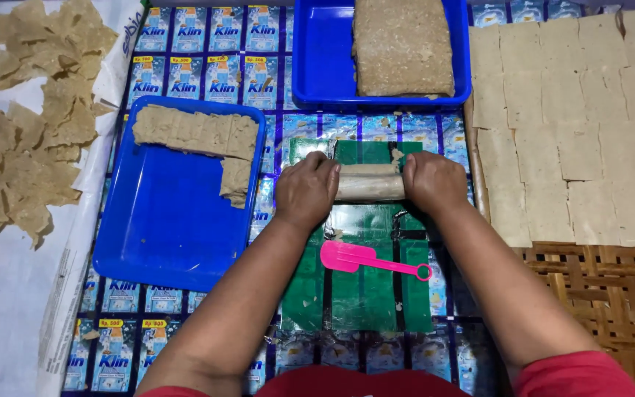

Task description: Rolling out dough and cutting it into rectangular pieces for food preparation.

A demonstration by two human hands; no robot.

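Both hands clamp a roller [370,184]: left hand [306,190] at 9 o'clock, right hand [433,181] at 3, ends hidden underneath.

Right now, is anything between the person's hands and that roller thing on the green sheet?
Nothing visible. The left hand and right hand rest directly on the ends of the roller. The pink spatula lies apart, nearer the person.
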